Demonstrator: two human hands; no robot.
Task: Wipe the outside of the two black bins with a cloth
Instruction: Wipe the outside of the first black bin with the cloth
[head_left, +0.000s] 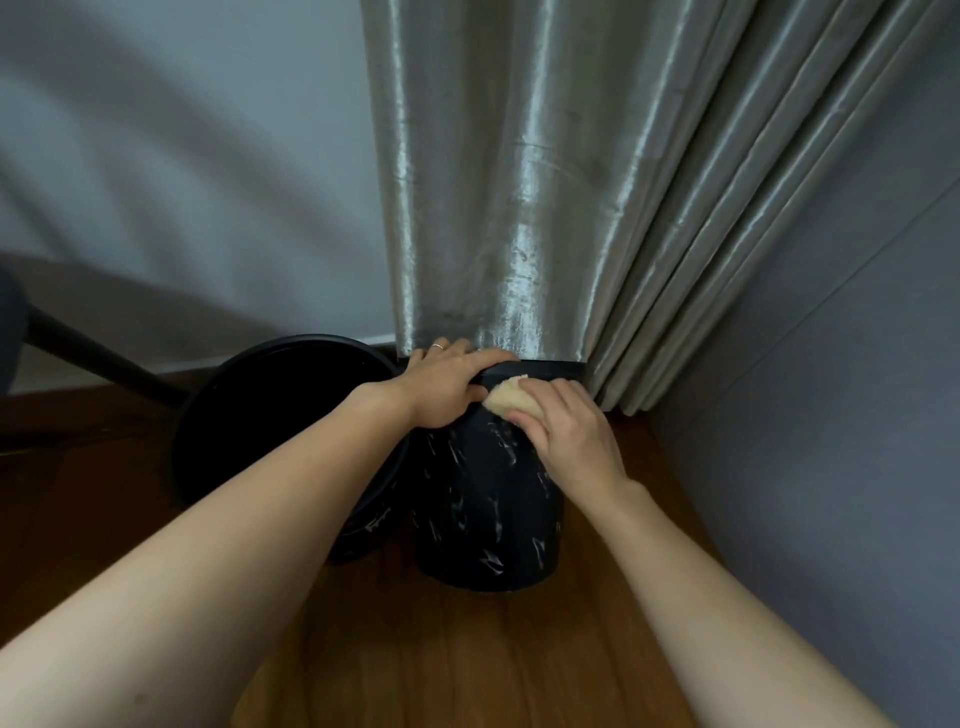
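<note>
Dim, cool indoor light leaves the whole scene murky and faintly soft. The shiny silver-grey pleated curtain (498, 208) carries bright vertical streaks of glare, while the grey wall left of the curtain (182, 182) shows broad diagonal shadows. Wide-angle distortion bends the curtain's folds and stretches the forearms below it.

Wooden floor (467, 649), brown, grain running toward the wall. Standing directly on it: two black bins with pale marbling, side by side and touching or nearly so. Left bin (291, 415) wider, open mouth in view; right bin (488, 519) upright, just beside the curtain (519, 208), whose hem reaches down behind it. Dark furniture leg (104, 358) slanting down at far left.
</note>
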